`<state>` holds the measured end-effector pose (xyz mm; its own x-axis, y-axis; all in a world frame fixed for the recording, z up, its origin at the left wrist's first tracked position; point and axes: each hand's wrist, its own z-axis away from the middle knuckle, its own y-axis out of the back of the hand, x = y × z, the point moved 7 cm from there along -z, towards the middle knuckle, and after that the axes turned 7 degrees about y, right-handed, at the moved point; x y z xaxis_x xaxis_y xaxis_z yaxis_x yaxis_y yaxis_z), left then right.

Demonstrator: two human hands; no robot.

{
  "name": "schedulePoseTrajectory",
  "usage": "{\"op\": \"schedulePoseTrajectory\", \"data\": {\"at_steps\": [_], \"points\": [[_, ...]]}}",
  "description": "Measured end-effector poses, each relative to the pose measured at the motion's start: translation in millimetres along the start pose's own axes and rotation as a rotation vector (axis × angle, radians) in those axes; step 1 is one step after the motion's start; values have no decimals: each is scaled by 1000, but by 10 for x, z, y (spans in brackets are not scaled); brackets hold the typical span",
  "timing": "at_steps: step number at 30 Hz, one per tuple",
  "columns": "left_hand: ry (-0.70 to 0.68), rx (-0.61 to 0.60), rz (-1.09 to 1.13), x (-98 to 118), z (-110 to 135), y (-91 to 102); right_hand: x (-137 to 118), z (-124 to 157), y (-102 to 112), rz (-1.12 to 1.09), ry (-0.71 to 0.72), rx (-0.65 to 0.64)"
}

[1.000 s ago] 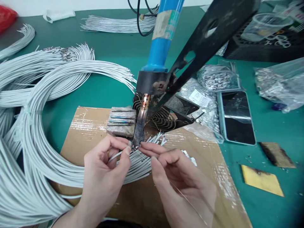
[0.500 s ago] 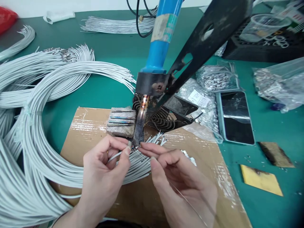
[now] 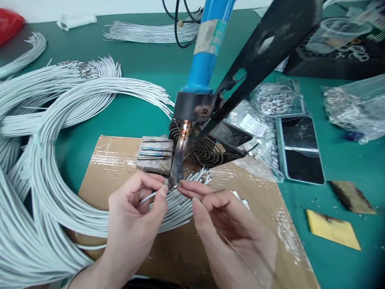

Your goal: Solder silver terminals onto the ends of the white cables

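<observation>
White insulated wire (image 3: 147, 197) is pinched between the thumb and forefinger of the left hand (image 3: 132, 224), its bare end held up against the discoloured metal tip (image 3: 178, 160) of the blue-handled soldering iron (image 3: 207, 56), which is clamped in a black metal stand (image 3: 258, 52) just above both hands. Opposite it, the right hand (image 3: 231, 233) has its thumb and forefinger closed on a thin silvery strand of solder wire (image 3: 240, 257), feeding the strand's end to the same spot at the iron's tip, so that the fingertips of the two hands nearly meet there; the strand trails back over the right palm toward the wrist. Under both hands lies a brown cardboard sheet wrapped in clear tape (image 3: 270, 224). Beneath the left wrist and sweeping far out to its left is a big looped bundle of white wires (image 3: 45, 168), whose cut ends fan out just past the right fingertips. Directly beyond the left fingers sits a grey stone-like block with thin metal pins lying on it (image 3: 155, 154). Well beyond the right hand, to its right, a dark smartphone (image 3: 300, 148) rests on the green table mat (image 3: 135, 112), beside clear plastic bags of small metal parts (image 3: 275, 98).
</observation>
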<state>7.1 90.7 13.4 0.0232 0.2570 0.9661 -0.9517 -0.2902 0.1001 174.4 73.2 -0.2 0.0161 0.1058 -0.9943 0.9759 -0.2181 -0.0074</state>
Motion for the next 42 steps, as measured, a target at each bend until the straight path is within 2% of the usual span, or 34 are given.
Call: {"op": "schedulePoseTrajectory", "data": {"at_steps": [10,15,20,33,42], "points": [[-12,9,10,-1,-9,18,-13,36,-27,-19,-49,92],[-13,-23,-19,0,-16,11,-18,38,-40,-23,-58,90],[-5,11,1,4,-23,16,-14,36,-37,1,-58,82],[20,-22,1,-33,-30,-1,-17,34,-13,30,-44,91],[38,9,15,-50,29,1,-29,22,-11,24,-28,68]]}}
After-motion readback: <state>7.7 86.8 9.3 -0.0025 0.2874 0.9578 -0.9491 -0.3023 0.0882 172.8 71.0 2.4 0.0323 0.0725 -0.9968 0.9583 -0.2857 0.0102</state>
